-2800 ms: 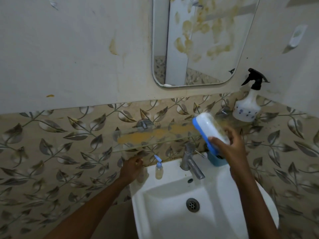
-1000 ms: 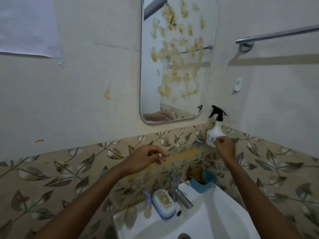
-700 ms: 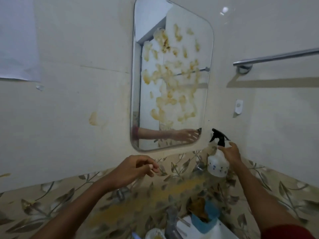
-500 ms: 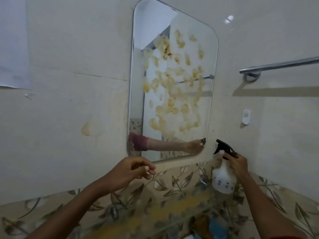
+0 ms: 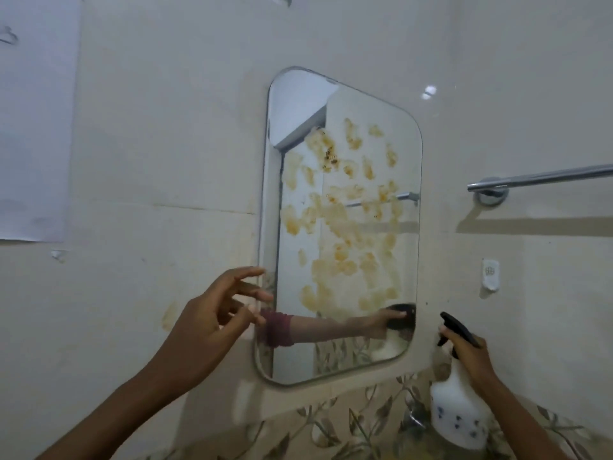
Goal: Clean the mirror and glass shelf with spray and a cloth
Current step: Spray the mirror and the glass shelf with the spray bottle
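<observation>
A rounded wall mirror point(image 5: 341, 227) fills the middle of the view, smeared with many yellow-brown blotches. My right hand point(image 5: 471, 356) grips the neck of a white spray bottle point(image 5: 456, 419) with a black trigger head, held low at the mirror's bottom right corner. My left hand point(image 5: 212, 323) hangs in the air by the mirror's lower left edge, fingers spread and empty. The mirror reflects my right arm and the bottle. The glass shelf and any cloth are out of view.
A chrome towel rail point(image 5: 537, 180) runs along the right wall above a small white wall fitting point(image 5: 490, 273). A white paper sheet point(image 5: 36, 121) hangs at the far left. Leaf-patterned tiles point(image 5: 358, 426) line the bottom.
My right hand took the spray bottle off the shelf and raised it beside the mirror. My view tilted up, so sink and shelf dropped out. My left hand opened its fingers near the mirror.
</observation>
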`<action>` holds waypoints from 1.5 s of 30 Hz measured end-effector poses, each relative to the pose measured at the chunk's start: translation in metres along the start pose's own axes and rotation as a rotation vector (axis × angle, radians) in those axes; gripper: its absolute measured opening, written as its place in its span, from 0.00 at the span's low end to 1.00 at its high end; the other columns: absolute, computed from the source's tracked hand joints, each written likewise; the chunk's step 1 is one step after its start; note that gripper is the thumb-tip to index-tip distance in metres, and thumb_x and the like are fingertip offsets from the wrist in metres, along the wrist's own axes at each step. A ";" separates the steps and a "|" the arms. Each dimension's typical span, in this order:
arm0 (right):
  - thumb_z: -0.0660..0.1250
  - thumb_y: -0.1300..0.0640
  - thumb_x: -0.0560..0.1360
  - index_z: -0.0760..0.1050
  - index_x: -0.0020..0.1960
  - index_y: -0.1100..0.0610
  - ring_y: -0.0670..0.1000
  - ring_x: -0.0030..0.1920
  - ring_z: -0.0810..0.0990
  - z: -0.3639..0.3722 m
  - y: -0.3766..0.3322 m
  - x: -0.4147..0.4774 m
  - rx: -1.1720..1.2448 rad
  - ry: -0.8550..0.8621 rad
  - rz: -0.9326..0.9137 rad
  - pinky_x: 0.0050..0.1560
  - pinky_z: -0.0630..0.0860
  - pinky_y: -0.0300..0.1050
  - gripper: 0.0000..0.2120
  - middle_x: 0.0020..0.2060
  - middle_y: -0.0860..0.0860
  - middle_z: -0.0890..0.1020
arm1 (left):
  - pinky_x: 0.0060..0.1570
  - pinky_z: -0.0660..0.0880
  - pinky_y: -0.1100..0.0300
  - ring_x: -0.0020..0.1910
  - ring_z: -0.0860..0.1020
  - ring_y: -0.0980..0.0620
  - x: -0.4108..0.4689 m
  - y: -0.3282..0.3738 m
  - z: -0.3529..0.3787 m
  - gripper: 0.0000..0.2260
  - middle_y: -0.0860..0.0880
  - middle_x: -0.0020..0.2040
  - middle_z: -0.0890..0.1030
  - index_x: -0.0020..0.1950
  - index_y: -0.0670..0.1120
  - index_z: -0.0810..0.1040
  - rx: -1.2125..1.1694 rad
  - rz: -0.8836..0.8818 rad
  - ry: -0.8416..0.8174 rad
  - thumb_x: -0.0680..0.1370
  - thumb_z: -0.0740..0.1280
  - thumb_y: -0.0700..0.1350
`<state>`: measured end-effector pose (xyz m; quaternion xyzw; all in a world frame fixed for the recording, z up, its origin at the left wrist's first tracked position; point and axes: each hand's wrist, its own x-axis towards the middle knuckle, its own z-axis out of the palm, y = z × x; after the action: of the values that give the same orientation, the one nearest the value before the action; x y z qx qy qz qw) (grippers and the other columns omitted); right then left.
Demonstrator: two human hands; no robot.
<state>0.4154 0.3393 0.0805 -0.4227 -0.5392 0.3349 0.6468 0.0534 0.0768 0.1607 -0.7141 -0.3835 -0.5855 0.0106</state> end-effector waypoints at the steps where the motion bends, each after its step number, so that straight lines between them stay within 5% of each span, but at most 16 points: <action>1: 0.67 0.60 0.75 0.79 0.55 0.63 0.57 0.45 0.77 -0.001 -0.014 -0.003 0.007 -0.008 -0.028 0.48 0.72 0.50 0.11 0.43 0.60 0.81 | 0.40 0.77 0.67 0.44 0.82 0.55 0.005 0.002 -0.009 0.17 0.59 0.49 0.81 0.62 0.60 0.69 0.092 0.047 0.025 0.75 0.63 0.45; 4: 0.66 0.63 0.74 0.79 0.52 0.58 0.54 0.52 0.80 0.002 -0.070 -0.015 0.048 -0.106 -0.110 0.53 0.77 0.47 0.08 0.49 0.57 0.83 | 0.43 0.74 0.66 0.47 0.79 0.58 0.025 0.004 -0.034 0.19 0.59 0.53 0.80 0.66 0.56 0.66 0.589 0.286 0.066 0.76 0.60 0.45; 6: 0.66 0.66 0.74 0.79 0.52 0.61 0.54 0.51 0.83 0.007 -0.113 -0.020 0.104 -0.138 -0.163 0.52 0.81 0.44 0.08 0.47 0.58 0.85 | 0.53 0.70 0.57 0.54 0.78 0.50 0.046 0.000 -0.048 0.21 0.49 0.58 0.80 0.67 0.50 0.68 0.968 0.500 0.003 0.74 0.58 0.46; 10: 0.67 0.65 0.72 0.81 0.45 0.63 0.58 0.45 0.85 0.025 -0.202 -0.038 0.162 -0.179 -0.276 0.47 0.83 0.44 0.04 0.37 0.58 0.86 | 0.63 0.61 0.44 0.66 0.71 0.41 0.073 -0.017 -0.064 0.26 0.45 0.70 0.71 0.71 0.53 0.65 1.313 0.606 -0.141 0.73 0.56 0.53; 14: 0.68 0.59 0.70 0.80 0.40 0.61 0.55 0.40 0.84 0.045 -0.271 -0.067 0.134 -0.273 -0.343 0.51 0.78 0.48 0.05 0.35 0.57 0.84 | 0.64 0.61 0.40 0.70 0.67 0.40 0.077 -0.032 -0.065 0.27 0.47 0.75 0.62 0.74 0.56 0.57 1.362 0.679 -0.260 0.75 0.53 0.58; 19: 0.65 0.58 0.73 0.77 0.39 0.62 0.55 0.34 0.81 0.060 -0.310 -0.095 0.053 -0.266 -0.412 0.35 0.72 0.42 0.07 0.35 0.60 0.80 | 0.65 0.59 0.41 0.73 0.53 0.42 0.077 -0.035 -0.067 0.25 0.47 0.74 0.63 0.73 0.55 0.60 1.444 0.711 -0.306 0.77 0.49 0.60; 23: 0.66 0.57 0.73 0.77 0.37 0.60 0.53 0.29 0.78 0.051 -0.309 -0.096 -0.021 -0.209 -0.398 0.33 0.67 0.44 0.08 0.30 0.57 0.78 | 0.65 0.59 0.42 0.72 0.57 0.42 0.078 -0.034 -0.066 0.24 0.47 0.74 0.64 0.73 0.54 0.62 1.487 0.692 -0.325 0.79 0.45 0.59; 29: 0.66 0.57 0.72 0.77 0.42 0.62 0.58 0.38 0.82 0.023 -0.287 -0.085 -0.005 -0.090 -0.328 0.34 0.71 0.44 0.07 0.37 0.62 0.82 | 0.66 0.59 0.43 0.73 0.60 0.42 0.078 -0.037 -0.066 0.25 0.46 0.74 0.63 0.73 0.53 0.61 1.503 0.675 -0.342 0.79 0.45 0.59; 35: 0.64 0.62 0.74 0.74 0.34 0.62 0.51 0.20 0.77 0.008 -0.272 -0.069 0.148 0.097 -0.200 0.20 0.70 0.32 0.10 0.21 0.54 0.77 | 0.67 0.58 0.42 0.72 0.57 0.43 0.081 -0.042 -0.066 0.25 0.46 0.74 0.64 0.73 0.53 0.61 1.512 0.690 -0.323 0.79 0.42 0.58; 41: 0.66 0.53 0.72 0.78 0.41 0.59 0.56 0.39 0.84 0.009 -0.264 -0.078 -0.098 -0.182 -0.208 0.41 0.72 0.47 0.09 0.37 0.58 0.83 | 0.66 0.58 0.42 0.72 0.59 0.42 0.080 -0.040 -0.066 0.25 0.45 0.73 0.65 0.73 0.52 0.62 1.519 0.706 -0.311 0.79 0.42 0.57; 45: 0.67 0.52 0.71 0.80 0.42 0.60 0.59 0.40 0.83 0.017 -0.259 -0.091 -0.125 -0.317 -0.249 0.40 0.72 0.47 0.11 0.37 0.60 0.82 | 0.65 0.60 0.43 0.69 0.66 0.41 0.079 -0.036 -0.066 0.25 0.44 0.71 0.69 0.71 0.50 0.64 1.502 0.669 -0.315 0.80 0.41 0.57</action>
<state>0.3749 0.1533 0.2785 -0.3341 -0.7019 0.2806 0.5629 -0.0197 0.1142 0.2321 -0.6667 -0.4365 -0.0337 0.6032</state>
